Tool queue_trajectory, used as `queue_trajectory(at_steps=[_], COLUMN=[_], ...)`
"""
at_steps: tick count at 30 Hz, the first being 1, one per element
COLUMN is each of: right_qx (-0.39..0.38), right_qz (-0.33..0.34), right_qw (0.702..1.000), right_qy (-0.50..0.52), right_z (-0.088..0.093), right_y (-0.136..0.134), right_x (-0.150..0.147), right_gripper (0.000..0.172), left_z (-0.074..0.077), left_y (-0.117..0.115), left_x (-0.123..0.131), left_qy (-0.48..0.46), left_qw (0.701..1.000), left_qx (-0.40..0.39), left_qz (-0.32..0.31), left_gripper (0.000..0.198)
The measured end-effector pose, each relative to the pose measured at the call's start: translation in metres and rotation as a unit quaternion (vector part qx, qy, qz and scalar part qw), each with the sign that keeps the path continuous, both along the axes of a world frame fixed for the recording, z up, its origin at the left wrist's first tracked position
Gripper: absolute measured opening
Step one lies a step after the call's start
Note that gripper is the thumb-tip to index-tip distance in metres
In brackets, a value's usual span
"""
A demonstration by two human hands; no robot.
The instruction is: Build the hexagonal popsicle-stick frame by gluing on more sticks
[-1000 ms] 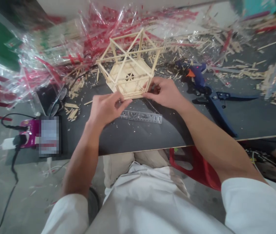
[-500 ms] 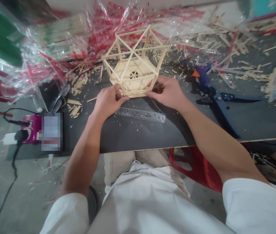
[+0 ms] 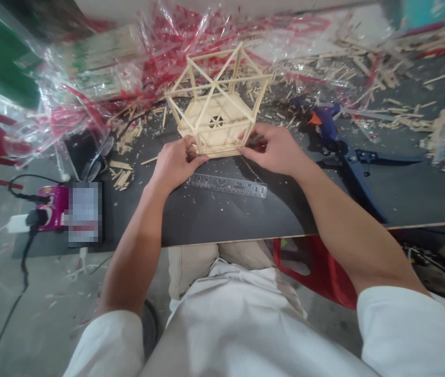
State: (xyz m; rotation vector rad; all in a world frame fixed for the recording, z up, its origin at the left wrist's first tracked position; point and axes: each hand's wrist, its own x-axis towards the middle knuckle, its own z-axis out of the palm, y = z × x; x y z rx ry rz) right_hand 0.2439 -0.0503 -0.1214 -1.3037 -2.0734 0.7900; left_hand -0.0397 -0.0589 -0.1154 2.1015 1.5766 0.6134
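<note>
A hexagonal frame of pale wooden sticks (image 3: 216, 82) stands upright on the dark table, with a slatted floor and crossing sticks on top. My left hand (image 3: 177, 162) pinches its near left bottom corner, thumb along the front edge. At the near right bottom corner, the thumb and fingers of my right hand (image 3: 271, 148) close on the frame. Some fingertips are hidden behind the sticks. Just in front of the frame lies a clear plastic ruler (image 3: 228, 186), its left end near my left wrist.
To the right lie a blue glue gun (image 3: 326, 121) with an orange nozzle and dark blue pruning shears (image 3: 350, 170). Stick offcuts and crumpled plastic wrap (image 3: 175, 31) cover the back. At left are a phone (image 3: 84, 214), a purple power strip (image 3: 51, 207) and glasses (image 3: 96, 165).
Both hands keep their grip at the bottom corners. My right thumb has shifted slightly right along the frame's edge; the frame has hardly moved.
</note>
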Motion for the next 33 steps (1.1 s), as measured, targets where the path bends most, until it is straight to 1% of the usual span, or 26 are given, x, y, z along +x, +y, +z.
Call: queue_trajectory(at_steps=[3,5,8,13,18,20,23,26,28,31,33], right_qx=[-0.026,-0.056,-0.092,-0.079,-0.085,-0.074,-0.052,-0.055,-0.057,-0.029,-0.017], right_qz=[-0.006,-0.016,-0.036,-0.061,-0.111,-0.113,-0.104,-0.083,-0.046,0.016,0.026], right_qw=[1.0,0.998,0.994,0.992,0.988,0.988,0.99,0.992,0.995,0.999,0.999], right_qy=[0.016,0.025,0.049,0.071,0.068,0.071,0.075,0.083,0.071,0.037,0.025], right_z=[0.007,0.011,0.011,0.002,0.003,0.003,0.0,-0.002,-0.002,-0.001,-0.002], right_y=[0.0,0.001,0.004,0.007,0.006,0.007,0.009,0.01,0.01,0.01,0.011], right_x=[0.007,0.012,0.016,0.014,0.011,0.011,0.013,0.014,0.013,0.012,0.011], right_gripper=[0.025,0.02,0.016,0.017,0.013,0.018,0.026,0.028,0.027,0.024,0.026], left_z=[0.0,0.0,0.001,-0.004,-0.009,-0.009,-0.007,-0.005,-0.005,-0.006,-0.007], left_y=[0.001,0.001,0.001,0.003,0.005,0.005,0.005,0.006,0.008,0.01,0.011], left_x=[-0.003,-0.005,-0.006,-0.008,-0.008,-0.007,-0.007,-0.009,-0.011,-0.013,-0.013], left_qy=[-0.01,-0.022,-0.034,-0.072,-0.114,-0.118,-0.117,-0.107,-0.096,-0.086,-0.091], left_qw=[1.0,1.0,0.999,0.997,0.993,0.993,0.993,0.994,0.995,0.996,0.996], left_qx=[-0.008,-0.022,-0.033,-0.026,-0.009,-0.008,-0.014,-0.011,-0.003,0.007,0.012], left_qz=[0.0,-0.002,-0.001,-0.005,-0.015,-0.013,-0.006,-0.004,-0.01,-0.014,-0.008], left_gripper=[0.031,0.034,0.037,0.035,0.025,0.023,0.022,0.022,0.021,0.018,0.017])
